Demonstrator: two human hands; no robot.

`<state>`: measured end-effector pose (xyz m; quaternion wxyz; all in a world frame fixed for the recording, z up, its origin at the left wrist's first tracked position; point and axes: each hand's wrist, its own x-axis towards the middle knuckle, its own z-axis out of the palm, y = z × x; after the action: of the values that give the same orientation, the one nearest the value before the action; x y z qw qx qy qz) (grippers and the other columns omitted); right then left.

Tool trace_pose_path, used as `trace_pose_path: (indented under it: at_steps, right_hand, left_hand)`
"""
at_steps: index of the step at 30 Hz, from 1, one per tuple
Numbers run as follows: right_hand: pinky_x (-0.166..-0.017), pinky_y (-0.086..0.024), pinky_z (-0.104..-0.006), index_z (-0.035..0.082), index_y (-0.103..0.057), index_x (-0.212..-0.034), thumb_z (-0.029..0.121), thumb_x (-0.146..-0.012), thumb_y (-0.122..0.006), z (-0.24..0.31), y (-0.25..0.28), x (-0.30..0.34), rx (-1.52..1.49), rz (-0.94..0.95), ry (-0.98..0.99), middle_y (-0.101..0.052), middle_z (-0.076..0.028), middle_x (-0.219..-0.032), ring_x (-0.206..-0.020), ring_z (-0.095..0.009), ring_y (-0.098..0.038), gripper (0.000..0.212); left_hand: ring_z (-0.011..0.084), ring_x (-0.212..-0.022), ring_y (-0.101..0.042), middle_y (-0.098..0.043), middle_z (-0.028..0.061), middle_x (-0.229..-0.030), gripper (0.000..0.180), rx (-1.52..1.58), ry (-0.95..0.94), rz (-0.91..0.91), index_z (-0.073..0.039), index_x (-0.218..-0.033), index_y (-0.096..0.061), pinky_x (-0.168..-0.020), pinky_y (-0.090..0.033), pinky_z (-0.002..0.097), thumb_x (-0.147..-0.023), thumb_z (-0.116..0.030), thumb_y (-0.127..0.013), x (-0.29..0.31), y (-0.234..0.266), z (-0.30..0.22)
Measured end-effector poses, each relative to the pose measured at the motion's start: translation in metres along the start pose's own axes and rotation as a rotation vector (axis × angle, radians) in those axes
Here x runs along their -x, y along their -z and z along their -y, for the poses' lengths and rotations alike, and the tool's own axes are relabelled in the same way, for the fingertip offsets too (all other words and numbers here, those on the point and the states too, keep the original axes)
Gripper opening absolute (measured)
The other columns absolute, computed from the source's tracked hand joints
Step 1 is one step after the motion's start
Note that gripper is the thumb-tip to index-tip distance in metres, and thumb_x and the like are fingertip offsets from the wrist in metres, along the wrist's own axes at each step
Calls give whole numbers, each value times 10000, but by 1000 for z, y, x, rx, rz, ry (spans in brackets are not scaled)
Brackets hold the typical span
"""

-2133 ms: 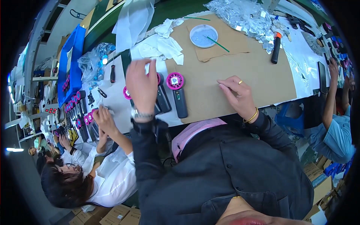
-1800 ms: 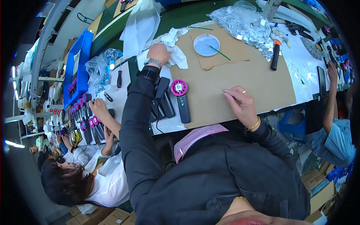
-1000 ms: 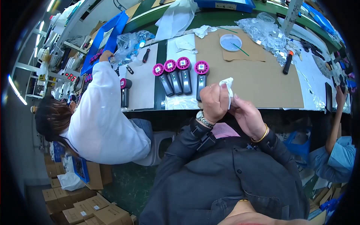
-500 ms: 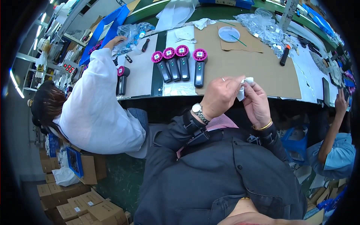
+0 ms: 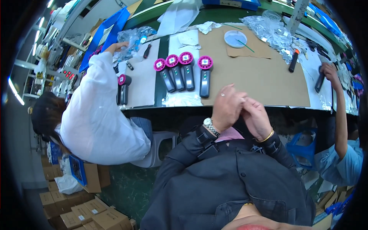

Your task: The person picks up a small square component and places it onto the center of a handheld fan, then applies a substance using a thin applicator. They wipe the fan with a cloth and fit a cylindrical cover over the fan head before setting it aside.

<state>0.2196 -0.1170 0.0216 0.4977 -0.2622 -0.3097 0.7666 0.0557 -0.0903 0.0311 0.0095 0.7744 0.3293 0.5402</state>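
Observation:
My left hand (image 5: 227,108), with a watch at its wrist, is closed in front of the table's near edge. Against it presses my right hand (image 5: 256,118), its fingers drawn together; a gold bangle circles that wrist. Whatever lies between the fingers is hidden. Closest to my hands on the table is a black-handled device with a pink round head (image 5: 205,76). Left of it lie several like it in a tight group, among them a pink-headed device (image 5: 187,72). Each head bears a white label.
Brown cardboard (image 5: 268,78) covers the table before me. On it stand a round white dish (image 5: 231,39) with a green stick and an orange-and-black tool (image 5: 294,61). Clear plastic bags (image 5: 268,30) lie behind. A white-sleeved co-worker (image 5: 99,115) sits left, a blue-sleeved one (image 5: 339,161) right.
My hands have come lower and closer together, and the white piece between them no longer shows. The right co-worker's hand has moved forward onto a dark object.

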Motion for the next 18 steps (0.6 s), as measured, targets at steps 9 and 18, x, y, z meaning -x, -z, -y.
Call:
trace_pose_path:
  at_steps: [9, 18]
  right_hand:
    - [-1110, -520, -386, -8, -731, -1322, 141, -1123, -638, -2, 5, -16, -219, 45, -210, -764, -76, -1256, -1164, -175, -708, 265]
    - [-948, -558, -270, -33, -751, -1241, 33, -1055, -740, 16, 14, -32, 20, -217, 93, -770, -52, -1185, -1047, -112, -709, 197]
  left_hand:
    - [439, -894, -730, -720, 189, -931, 128, 72, 142, 37, 5, -1020, -698, -853, -599, 520, -1059, -75, -605, 5, -2, 25]
    - [373, -868, -747, -758, 181, -977, 200, 137, 231, 27, 17, -1191, -736, -771, -588, 440, -1002, 6, -672, -3, -17, 12]
